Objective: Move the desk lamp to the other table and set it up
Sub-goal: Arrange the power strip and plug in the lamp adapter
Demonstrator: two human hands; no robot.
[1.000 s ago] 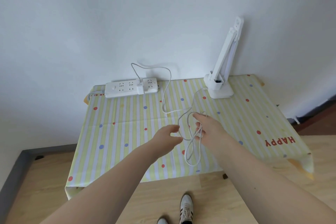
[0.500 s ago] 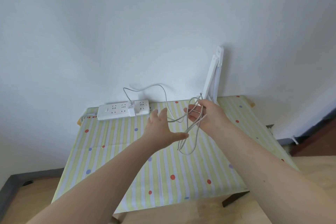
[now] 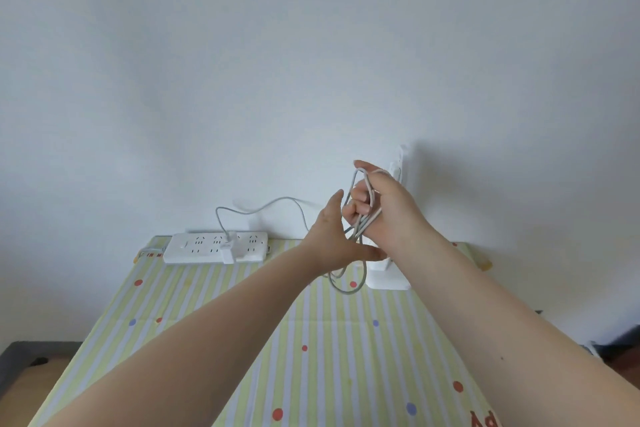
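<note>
Right hand (image 3: 384, 215) raised above table (image 3: 221, 333), fingers curled around several gathered loops of white cord (image 3: 367, 208), loops draped over the knuckles and trailing down below the wrist. Left hand (image 3: 332, 236) just beside it, palm open, fingers spread, touching or nearly touching the hanging strands; holding nothing firmly as far as can be told. Cord running on from the bundle in a slack arc along the wall to a plug (image 3: 227, 248) seated in power strip (image 3: 214, 248) at the table's back edge. Desk lamp (image 3: 388, 274) standing behind the right hand near the wall, white base showing, folded arm mostly hidden by the hand. Judged handling: cord soft, light, springy, apt to slip out of its coils unless pinched across all loops; lamp light-looking but top-tall, best taken by the base or low on the stem, plug to be pulled by its body and not by the cord. Compared with a second ago: both hands higher and further back toward the lamp, loose loops lifted off the striped cloth and tightened into a bunch in the right fist, left hand opened out from its pinch, view tilted up toward the wall.
</note>
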